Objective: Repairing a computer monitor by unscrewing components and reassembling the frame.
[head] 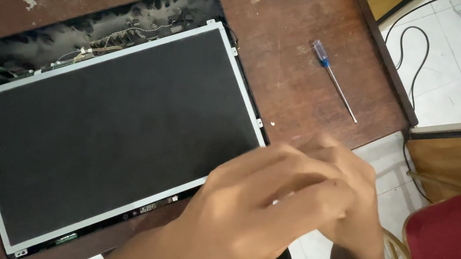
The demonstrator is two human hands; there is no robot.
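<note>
Directly beside the bare laptop display panel [109, 135], the person's two hands meet over the bench [293, 47] edge: the left hand [257, 214] lies on top, fingers curled across the right hand [355, 198], and motion blur hides whether either grips anything. The panel lies up and to the left of them, its lower right corner nearest, its long axis slanting from lower left to upper right. Well apart, beyond the hands, rests a blue-handled screwdriver [334, 79], nearer the right hand.
</note>
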